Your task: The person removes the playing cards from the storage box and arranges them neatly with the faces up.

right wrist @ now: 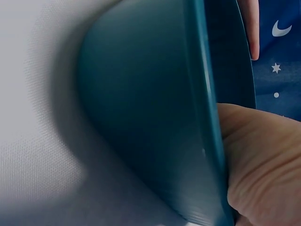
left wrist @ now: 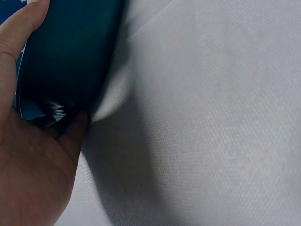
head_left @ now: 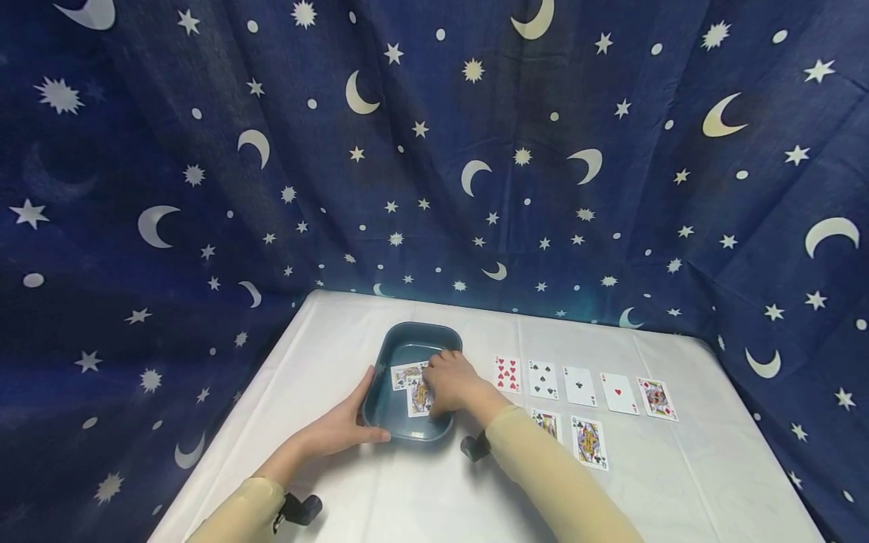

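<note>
My left hand [head_left: 342, 422] rests against the left near corner of a blue-green tray [head_left: 414, 435], thumb along the near side and fingers spread up the left side. Inside the tray lie two overlapping face cards, a farther card [head_left: 402, 375] turned sideways and a nearer queen card [head_left: 418, 397]. My right hand [head_left: 453, 383] reaches over the tray's right rim, its curled fingers gripping the queen card at its right edge. Those fingertips are partly hidden. In the right wrist view, the tray wall [right wrist: 141, 94] covers the fingers of the right hand [right wrist: 263, 160].
Right of the tray, a row of face-up cards holds a hearts card [head_left: 508, 375], a spades card [head_left: 544, 380], two aces and a red face card [head_left: 657, 398]. Nearer lie another face card [head_left: 546, 423], partly behind my sleeve, and a queen of clubs [head_left: 589, 443]. White cloth [head_left: 706, 467] covers the table.
</note>
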Demonstrator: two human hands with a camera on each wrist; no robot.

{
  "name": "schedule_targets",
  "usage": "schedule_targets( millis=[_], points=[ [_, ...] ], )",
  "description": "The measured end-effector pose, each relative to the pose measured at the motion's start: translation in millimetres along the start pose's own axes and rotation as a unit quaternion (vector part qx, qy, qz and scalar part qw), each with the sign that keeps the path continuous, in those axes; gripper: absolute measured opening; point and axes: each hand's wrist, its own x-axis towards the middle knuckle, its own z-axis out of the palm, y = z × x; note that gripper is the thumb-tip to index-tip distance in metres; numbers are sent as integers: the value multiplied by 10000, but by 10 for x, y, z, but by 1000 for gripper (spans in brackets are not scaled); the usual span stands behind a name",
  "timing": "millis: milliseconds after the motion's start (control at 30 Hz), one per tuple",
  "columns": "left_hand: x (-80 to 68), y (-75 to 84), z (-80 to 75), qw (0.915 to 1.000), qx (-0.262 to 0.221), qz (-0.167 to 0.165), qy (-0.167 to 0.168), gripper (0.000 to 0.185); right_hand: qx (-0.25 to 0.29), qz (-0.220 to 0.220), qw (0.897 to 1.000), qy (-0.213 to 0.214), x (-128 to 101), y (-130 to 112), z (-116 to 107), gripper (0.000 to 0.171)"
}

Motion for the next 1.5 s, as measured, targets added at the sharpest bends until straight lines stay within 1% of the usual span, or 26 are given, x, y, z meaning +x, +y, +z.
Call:
schedule_targets(
  millis=[233, 333, 533, 600, 767, 867, 1067, 1133, 1267, 1433, 1500],
  points=[
    [-9, 7, -4, 10000, -47, -35, -22, 128, -36, 34, 10000, -38, 10, -8, -21, 77],
    [-9, 5, -2, 10000, -77, -22, -20, 128, 20, 89, 10000, -18, 17, -9, -23, 76],
    [-5, 0, 1, 10000, -87, 0, -19, 129, 155, 207, 9997, -46, 20, -27, -52, 82],
    [-6, 1, 3, 10000, -78, 11, -10, 129, 169, 235, 9996, -66, 25, -33, -52, 81],
    [-8, 12, 4, 10000, -10, -55, -1, 129, 185, 318, 9993, -70, 45, -38, -35, 79],
    [-13, 13, 5, 10000, 3, -87, -2, 129, 190, 359, 9992, -35, 59, -34, -13, 82],
    [-13, 13, 2, 10000, -34, 0, -23, 128, 223, 302, 9993, 61, 58, -25, 1, 81],
    [-12, 15, 1, 10000, -52, 32, -23, 128, 266, 263, 9993, 59, 58, -19, 10, 84],
    [-10, 14, 0, 10000, 20, -7, -22, 128, 222, 144, 9996, 51, 64, -9, 26, 91],
    [-14, 23, 2, 10000, -18, 21, -17, 127, 46, -18, 10000, 73, 64, 1, 44, 87],
    [-19, 30, 2, 10000, -42, 35, -15, 127, 87, -65, 9999, 101, 66, 5, 53, 85]
  ],
)
